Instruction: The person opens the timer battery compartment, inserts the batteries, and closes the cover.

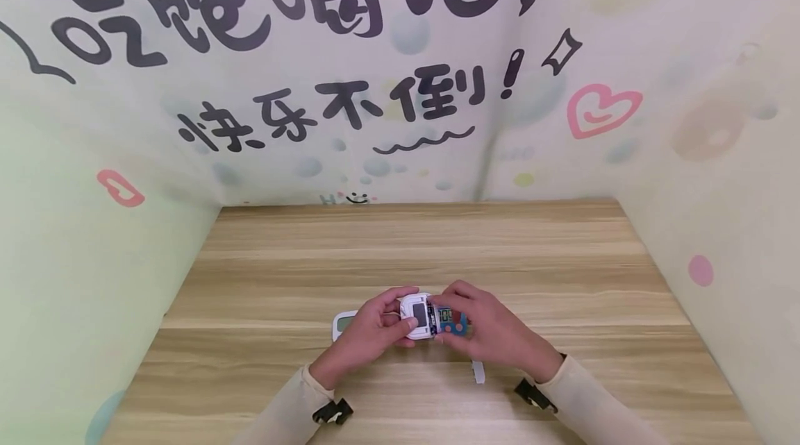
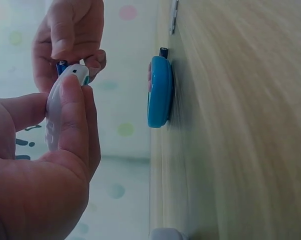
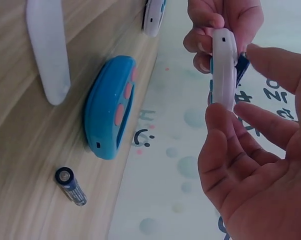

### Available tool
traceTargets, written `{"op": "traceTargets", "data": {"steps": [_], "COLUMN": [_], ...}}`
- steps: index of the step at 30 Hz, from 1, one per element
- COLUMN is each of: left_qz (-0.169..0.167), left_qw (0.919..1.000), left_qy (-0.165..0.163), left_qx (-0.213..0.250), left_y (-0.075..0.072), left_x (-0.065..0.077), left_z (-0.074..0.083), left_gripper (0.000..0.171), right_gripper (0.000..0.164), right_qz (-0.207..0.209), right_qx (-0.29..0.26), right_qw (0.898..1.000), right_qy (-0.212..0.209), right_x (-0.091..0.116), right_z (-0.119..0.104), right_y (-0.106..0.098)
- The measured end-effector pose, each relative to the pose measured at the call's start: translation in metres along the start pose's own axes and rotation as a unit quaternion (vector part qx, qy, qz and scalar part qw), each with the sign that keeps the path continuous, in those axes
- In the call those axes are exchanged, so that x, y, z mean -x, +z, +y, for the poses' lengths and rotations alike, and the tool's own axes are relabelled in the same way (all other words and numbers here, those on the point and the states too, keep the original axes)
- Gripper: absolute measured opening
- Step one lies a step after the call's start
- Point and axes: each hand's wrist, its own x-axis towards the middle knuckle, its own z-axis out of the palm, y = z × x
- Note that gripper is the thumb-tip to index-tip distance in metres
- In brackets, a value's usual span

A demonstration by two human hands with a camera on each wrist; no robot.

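My left hand [image 1: 375,323] grips a small white digital timer [image 1: 417,316] with its back turned up, thumb on the back and fingers beneath. At the right end of the timer, my right hand [image 1: 494,327] pinches a dark blue battery [image 3: 243,67] between its fingertips. That battery sits tilted, partly out of the timer's back. Below the right hand, a blue timer [image 3: 108,107] with pink buttons lies on the table, partly covered in the head view. Beside it rests a loose battery [image 3: 73,187].
A second white timer [image 1: 344,323] lies left, partly behind the left hand. A narrow white cover-like piece [image 1: 478,371] lies on the wooden table [image 1: 425,244] near the right wrist. Printed walls stand behind and at both sides.
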Motion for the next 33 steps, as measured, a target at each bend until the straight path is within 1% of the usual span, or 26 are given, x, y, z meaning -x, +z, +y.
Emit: {"op": "traceTargets", "data": {"steps": [3,7,9,12,18,24,27,29,33], "left_qz": [0.001,-0.004,-0.008,-0.012,-0.011,-0.016,-0.018,-0.016,-0.01], "left_qw": [1.0,1.0,1.0,0.9998,0.9997,0.9996,0.9996,0.9997,0.9999], "left_qy": [0.0,0.001,-0.001,-0.005,-0.009,-0.011,-0.009,-0.008,-0.006], "left_qx": [0.003,0.002,0.005,0.011,0.021,0.02,0.018,0.015,0.006], "left_y": [0.0,0.0,0.0,0.001,0.002,0.001,0.001,0.001,0.004], "left_x": [0.001,0.001,0.002,0.002,0.002,0.001,0.001,0.0,-0.001], "left_z": [0.0,0.0,0.001,0.002,0.003,0.001,0.0,0.0,0.0], "left_gripper": [0.058,0.057,0.057,0.057,0.056,0.056,0.057,0.057,0.056], "right_gripper": [0.061,0.07,0.071,0.071,0.063,0.059,0.057,0.054,0.038], "right_qz": [-0.001,-0.02,-0.031,-0.037,-0.038,-0.033,-0.025,-0.018,-0.005], "right_qx": [-0.043,-0.092,-0.106,-0.126,-0.156,-0.161,-0.162,-0.172,-0.201], "right_qw": [0.999,0.994,0.992,0.989,0.985,0.984,0.984,0.982,0.976], "right_qy": [0.02,0.051,0.061,0.064,0.066,0.065,0.068,0.073,0.079], "right_x": [-0.002,-0.003,-0.004,-0.004,-0.006,-0.007,-0.007,-0.007,-0.008], "right_z": [0.002,0.011,0.015,0.02,0.022,0.021,0.021,0.021,0.02], "right_y": [-0.002,0.0,0.004,0.008,0.013,0.014,0.015,0.017,0.019]}}
